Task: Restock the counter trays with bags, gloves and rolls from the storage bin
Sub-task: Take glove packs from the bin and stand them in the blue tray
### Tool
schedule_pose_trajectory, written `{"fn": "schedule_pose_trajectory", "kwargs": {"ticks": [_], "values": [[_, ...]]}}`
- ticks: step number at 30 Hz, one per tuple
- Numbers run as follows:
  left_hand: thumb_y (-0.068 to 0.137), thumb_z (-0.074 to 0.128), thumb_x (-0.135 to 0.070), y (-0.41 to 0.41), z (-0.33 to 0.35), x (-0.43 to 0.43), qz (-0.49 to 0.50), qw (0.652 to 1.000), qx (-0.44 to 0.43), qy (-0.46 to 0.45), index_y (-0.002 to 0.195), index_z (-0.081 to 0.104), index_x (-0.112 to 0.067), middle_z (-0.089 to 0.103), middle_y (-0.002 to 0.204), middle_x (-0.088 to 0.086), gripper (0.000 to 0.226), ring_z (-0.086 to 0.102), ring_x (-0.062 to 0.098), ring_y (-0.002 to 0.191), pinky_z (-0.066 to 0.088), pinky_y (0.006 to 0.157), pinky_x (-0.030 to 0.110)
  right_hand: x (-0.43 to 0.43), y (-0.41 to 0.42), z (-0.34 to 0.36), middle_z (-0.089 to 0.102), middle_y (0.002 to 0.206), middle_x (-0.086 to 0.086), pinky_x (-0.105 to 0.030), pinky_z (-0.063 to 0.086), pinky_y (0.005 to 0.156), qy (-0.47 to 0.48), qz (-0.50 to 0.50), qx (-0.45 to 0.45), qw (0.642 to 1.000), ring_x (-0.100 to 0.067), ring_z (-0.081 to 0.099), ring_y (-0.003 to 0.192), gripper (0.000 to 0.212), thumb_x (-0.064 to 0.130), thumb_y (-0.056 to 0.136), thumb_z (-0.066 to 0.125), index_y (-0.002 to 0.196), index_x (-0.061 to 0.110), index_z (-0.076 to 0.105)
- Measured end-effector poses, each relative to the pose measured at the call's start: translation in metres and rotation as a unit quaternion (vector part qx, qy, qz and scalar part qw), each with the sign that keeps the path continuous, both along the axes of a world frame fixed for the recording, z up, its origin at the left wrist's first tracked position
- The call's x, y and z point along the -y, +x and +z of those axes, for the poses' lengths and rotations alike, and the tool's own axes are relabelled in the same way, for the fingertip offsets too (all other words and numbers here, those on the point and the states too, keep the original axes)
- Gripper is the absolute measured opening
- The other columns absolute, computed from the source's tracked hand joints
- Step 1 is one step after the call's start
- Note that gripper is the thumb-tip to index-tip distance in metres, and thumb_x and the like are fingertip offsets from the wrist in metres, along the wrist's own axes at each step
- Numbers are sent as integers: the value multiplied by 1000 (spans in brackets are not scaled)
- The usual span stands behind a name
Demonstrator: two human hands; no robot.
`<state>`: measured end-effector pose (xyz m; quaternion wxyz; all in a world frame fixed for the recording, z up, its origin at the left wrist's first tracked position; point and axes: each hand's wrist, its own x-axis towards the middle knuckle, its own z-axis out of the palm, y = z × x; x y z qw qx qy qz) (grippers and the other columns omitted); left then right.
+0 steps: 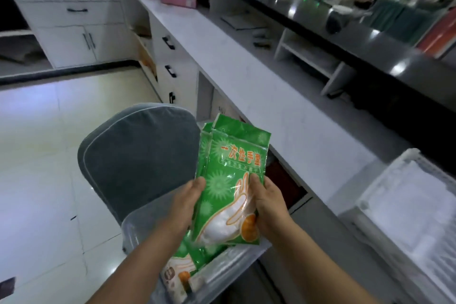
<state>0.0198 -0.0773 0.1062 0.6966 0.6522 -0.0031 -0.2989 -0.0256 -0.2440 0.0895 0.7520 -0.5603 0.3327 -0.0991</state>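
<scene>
A clear bin is seen nearest, with more green packs lying inside. Above it, a green pack of gloves is gripped at its lower half by the left hand and the right hand. Its long axis is held upright, the sealed top pointing away. Beyond stands a grey chair; to the right, a white tray rests on the table.

second green glove pack mostly hidden behind front pack; clear storage bin cut by bottom edge, contents half covered by forearms; white tray cut at right edge; upper-right counter items blurred, unidentifiable
</scene>
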Motion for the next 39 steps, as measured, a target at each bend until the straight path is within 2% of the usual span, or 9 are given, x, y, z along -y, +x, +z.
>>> {"fn": "schedule_pose_trajectory", "kwargs": {"ticks": [3, 10, 12, 15, 19, 24, 28, 36, 39], "values": [[68, 78, -28, -13, 10, 28, -84, 993, 70, 37, 101, 62, -24, 73, 96, -3, 37, 68, 15, 91, 53, 81, 35, 21, -24, 17, 73, 82, -13, -37, 57, 64, -27, -38, -3, 999, -26, 69, 70, 19, 21, 95, 51, 96, 6, 63], [84, 62, -6, -43, 26, 99, -131, 986, 96, -27, 103, 63, -17, 75, 93, 2, 21, 71, 19, 85, 54, 69, 30, 73, -93, 48, 64, 109, -26, -53, 51, 89, -40, -91, -13, 995, -39, 64, 97, 41, 31, 88, 60, 116, 1, 53], [84, 62, -7, -56, 31, 122, -161, 981, 102, -44, 97, 64, -19, 75, 89, 0, 17, 71, 16, 81, 54, 65, 26, 89, -120, 57, 69, 100, -23, -45, 56, 81, -4, -76, 8, 997, -34, 68, 87, 41, 27, 79, 65, 109, 0, 58], [80, 69, -12, -81, 35, 158, -219, 967, 119, -43, 98, 62, -18, 74, 90, 2, 20, 71, 17, 79, 55, 63, 26, 111, -165, 73, 72, 67, -9, -26, 55, 54, 19, -62, 39, 997, -19, 69, 58, 18, 14, 73, 69, 86, 3, 64], [69, 76, -14, -116, 54, 212, -288, 948, 129, -48, 103, 59, -14, 72, 92, 7, 38, 70, 21, 79, 54, 64, 27, 146, -232, 90, 73, 67, -7, -25, 55, 55, -49, -105, 29, 993, -19, 70, 60, 19, 3, 75, 72, 91, 0, 63], [69, 73, -44, -179, 88, 286, -245, 960, 72, -114, 94, 64, -13, 76, 87, 7, 41, 73, 22, 80, 56, 68, 36, 190, -324, 103, 75, 80, -11, -32, 58, 65, -78, -99, 10, 992, -25, 72, 74, 29, 3, 72, 76, 97, 3, 62], [89, 58, -28, -240, 99, 338, -190, 972, 16, -140, 83, 66, -14, 76, 70, 0, 17, 71, 14, 62, 53, 46, 24, 229, -387, 111, 74, 83, -12, -34, 58, 69, -66, -96, -7, 993, -26, 71, 77, 36, 3, 70, 78, 101, 2, 61], [89, 53, -15, -314, 107, 417, -161, 977, 23, -139, 70, 65, -14, 68, 54, -2, 22, 62, 14, 52, 52, 52, 28, 302, -482, 116, 75, 85, -13, -37, 59, 73, -100, -108, -95, 985, -27, 72, 77, 26, 7, 70, 78, 93, 3, 67], [90, 49, -9, -314, 105, 439, -139, 982, 26, -128, 78, 61, -10, 70, 65, 4, 17, 66, 18, 63, 54, 54, 28, 327, -509, 124, 76, 82, -12, -36, 60, 71, -141, -139, -135, 971, -27, 73, 75, 22, 6, 70, 78, 90, 5, 68]]}}
